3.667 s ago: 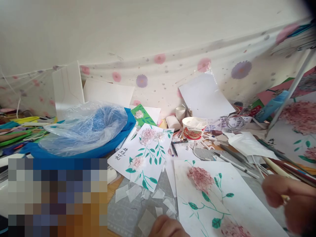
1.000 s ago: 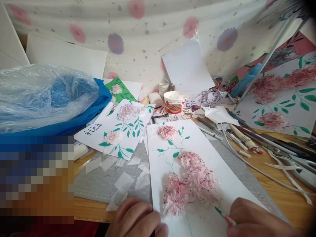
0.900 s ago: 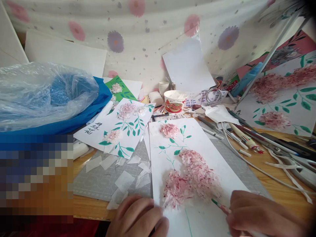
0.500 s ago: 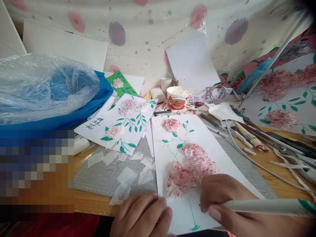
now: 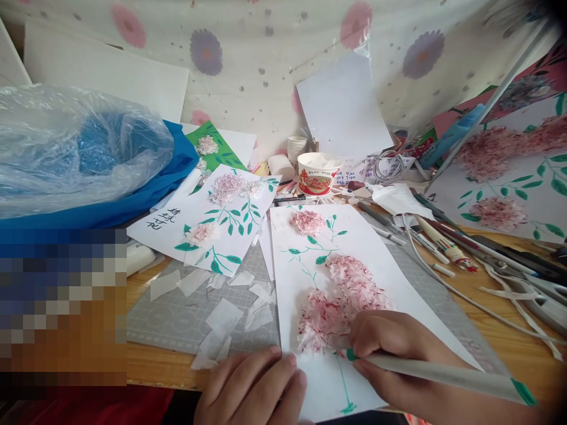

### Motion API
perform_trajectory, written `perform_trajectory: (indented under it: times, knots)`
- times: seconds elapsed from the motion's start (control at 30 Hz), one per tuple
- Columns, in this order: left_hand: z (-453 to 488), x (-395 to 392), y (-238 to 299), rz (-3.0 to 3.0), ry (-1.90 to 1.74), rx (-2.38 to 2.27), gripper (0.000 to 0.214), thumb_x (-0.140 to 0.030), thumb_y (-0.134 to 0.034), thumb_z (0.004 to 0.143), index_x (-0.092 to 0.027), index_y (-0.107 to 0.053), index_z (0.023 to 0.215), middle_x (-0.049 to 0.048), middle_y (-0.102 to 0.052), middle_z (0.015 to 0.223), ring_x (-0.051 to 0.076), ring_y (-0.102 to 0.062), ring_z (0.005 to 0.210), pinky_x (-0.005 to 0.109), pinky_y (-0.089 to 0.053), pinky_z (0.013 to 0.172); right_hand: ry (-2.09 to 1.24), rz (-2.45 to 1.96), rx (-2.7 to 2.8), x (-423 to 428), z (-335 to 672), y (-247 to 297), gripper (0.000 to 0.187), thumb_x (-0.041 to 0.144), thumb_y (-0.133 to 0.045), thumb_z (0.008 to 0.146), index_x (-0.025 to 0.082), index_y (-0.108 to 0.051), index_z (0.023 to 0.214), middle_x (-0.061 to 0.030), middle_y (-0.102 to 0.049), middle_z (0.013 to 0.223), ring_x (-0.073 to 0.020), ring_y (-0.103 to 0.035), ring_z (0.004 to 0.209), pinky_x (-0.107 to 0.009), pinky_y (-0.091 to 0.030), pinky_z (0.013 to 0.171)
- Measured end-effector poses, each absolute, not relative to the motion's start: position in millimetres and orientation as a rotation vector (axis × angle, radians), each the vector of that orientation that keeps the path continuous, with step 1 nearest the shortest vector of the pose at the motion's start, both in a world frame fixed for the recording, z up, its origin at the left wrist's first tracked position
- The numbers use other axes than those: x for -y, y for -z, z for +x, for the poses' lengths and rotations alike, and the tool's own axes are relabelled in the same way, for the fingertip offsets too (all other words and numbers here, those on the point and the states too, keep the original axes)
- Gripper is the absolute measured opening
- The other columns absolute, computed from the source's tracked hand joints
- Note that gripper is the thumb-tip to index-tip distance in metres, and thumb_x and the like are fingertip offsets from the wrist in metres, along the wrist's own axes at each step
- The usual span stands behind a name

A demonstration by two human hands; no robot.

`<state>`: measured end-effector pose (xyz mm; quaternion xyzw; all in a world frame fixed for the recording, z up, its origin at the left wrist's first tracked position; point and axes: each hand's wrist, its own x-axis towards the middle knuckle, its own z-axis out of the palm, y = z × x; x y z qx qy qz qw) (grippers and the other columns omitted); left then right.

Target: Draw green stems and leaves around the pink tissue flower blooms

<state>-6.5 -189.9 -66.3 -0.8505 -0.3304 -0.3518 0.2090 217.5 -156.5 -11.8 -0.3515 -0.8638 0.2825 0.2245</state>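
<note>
My right hand (image 5: 394, 354) grips a white marker (image 5: 443, 378) with green ends. Its tip is at the top of a thin green stem drawn on a white sheet (image 5: 287, 330), just below a cluster of pink-and-white paper flowers (image 5: 321, 319). My left hand (image 5: 254, 386) lies flat with fingers extended over the sheet's lower left edge. Higher on the sheet are a smaller pink paper flower (image 5: 308, 223) and green drawn leaves (image 5: 321, 260).
Scraps of thin white paper (image 5: 224, 319) lie on a grey cutting mat (image 5: 172, 324). A finished flower sheet (image 5: 248, 230) is at left, by a plastic-covered blue bundle (image 5: 106, 153). A paper bowl (image 5: 319, 174) stands behind. Pens, scissors and a white cable (image 5: 465, 304) are at right.
My right hand has moved a little left and up, bringing the marker's tip into view near the stem's top. The left hand stays on the sheet. The whole view has shifted slightly.
</note>
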Motion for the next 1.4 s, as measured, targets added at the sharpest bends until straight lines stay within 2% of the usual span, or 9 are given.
perform_trajectory:
  times: [0.3,0.57,0.93,1.13,1.4]
  knots:
    - [-3,191,66,-2.364,1.019,0.934,0.026,-0.04,-0.043,0.081,-0.023,-0.063,0.08,-0.0022,-0.066,0.082,0.017,-0.058,0.08,0.031,-0.039,0.07,-0.747,-0.963,2.394,156,217,11,0.014,0.012,-0.04,0.079,0.019,-0.033,0.068,0.0029,-0.045,0.061,-0.0089,-0.042,0.056,-0.019,-0.032,0.052]
    - [-5,191,62,-2.37,0.977,0.921,0.023,-0.037,-0.044,0.081,-0.023,-0.063,0.081,-0.0023,-0.066,0.082,0.015,-0.059,0.081,0.029,-0.04,0.071,-0.685,-0.949,2.434,155,218,9,0.011,0.014,-0.041,0.078,0.019,-0.037,0.069,0.0016,-0.048,0.06,-0.0095,-0.043,0.054,-0.02,-0.033,0.05]
    - [-5,192,62,-2.382,0.97,0.944,0.02,-0.034,-0.047,0.079,-0.022,-0.064,0.082,-0.0011,-0.067,0.082,0.016,-0.059,0.081,0.03,-0.04,0.071,-0.806,-0.886,2.416,156,220,7,0.008,0.014,-0.046,0.073,0.017,-0.042,0.067,-0.0004,-0.05,0.06,-0.0096,-0.046,0.055,-0.02,-0.037,0.051]
    - [-1,189,71,-2.298,1.165,0.911,0.023,-0.033,-0.045,0.08,-0.021,-0.065,0.078,0.0001,-0.066,0.08,0.017,-0.057,0.082,0.031,-0.038,0.073,-0.879,-0.851,2.415,156,221,5,0.01,0.014,-0.046,0.073,0.016,-0.044,0.063,-0.0008,-0.049,0.059,-0.0102,-0.046,0.055,-0.021,-0.037,0.051]
    - [-2,190,76,-2.307,1.145,0.917,0.022,-0.033,-0.046,0.079,-0.022,-0.065,0.081,-0.0002,-0.066,0.083,0.017,-0.057,0.083,0.031,-0.039,0.073,-0.939,-0.85,2.428,158,221,2,0.013,0.015,-0.048,0.071,0.016,-0.043,0.059,-0.0003,-0.049,0.056,-0.0101,-0.046,0.056,-0.02,-0.037,0.05]
